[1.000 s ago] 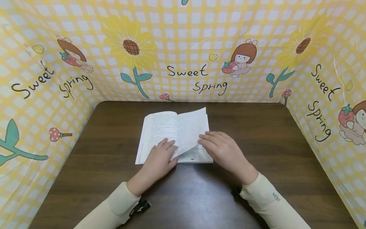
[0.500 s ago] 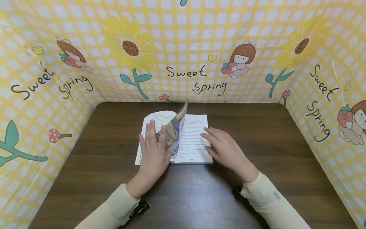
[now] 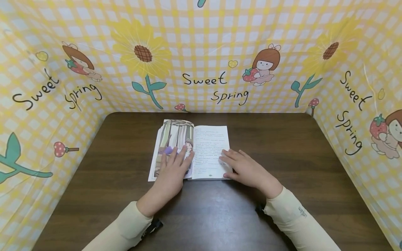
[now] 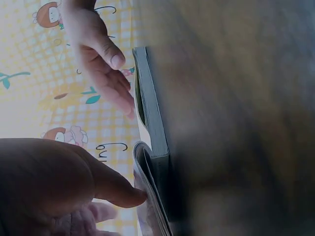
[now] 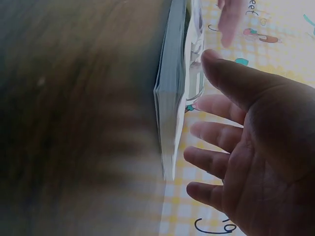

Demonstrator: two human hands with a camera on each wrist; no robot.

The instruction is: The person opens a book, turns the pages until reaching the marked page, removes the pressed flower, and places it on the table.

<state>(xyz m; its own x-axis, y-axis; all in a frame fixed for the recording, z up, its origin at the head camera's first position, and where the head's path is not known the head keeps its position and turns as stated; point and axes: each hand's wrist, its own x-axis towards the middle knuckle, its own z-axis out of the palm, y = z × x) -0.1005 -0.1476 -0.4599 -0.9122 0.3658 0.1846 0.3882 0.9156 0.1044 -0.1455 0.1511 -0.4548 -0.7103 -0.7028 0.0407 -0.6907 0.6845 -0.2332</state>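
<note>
An open book [image 3: 208, 143] lies on the table, with a coloured picture on its left page [image 3: 176, 132] and printed text on the right one. Across the lower part of the picture my left hand [image 3: 169, 174] rests with its fingers spread. In the left wrist view its thumb [image 4: 120, 191] touches the page near the bottom edge. My right hand [image 3: 248, 169] is at the right edge of the book, fingers loosely extended and holding nothing. The right wrist view shows those fingers [image 5: 211, 132] beside the thick page block [image 5: 170, 108], slightly apart from it.
The dark wooden table [image 3: 125, 146] has its far edge against a yellow checked cloth [image 3: 207, 42], which also stands at the left and right sides. Dark straps are partly visible under both sleeves [image 3: 128, 219].
The illustrated leaf has turned over from right to left and now lies flat. My left hand swept left with it, then came down on the picture. The right hand released the leaf and stayed near the right edge.
</note>
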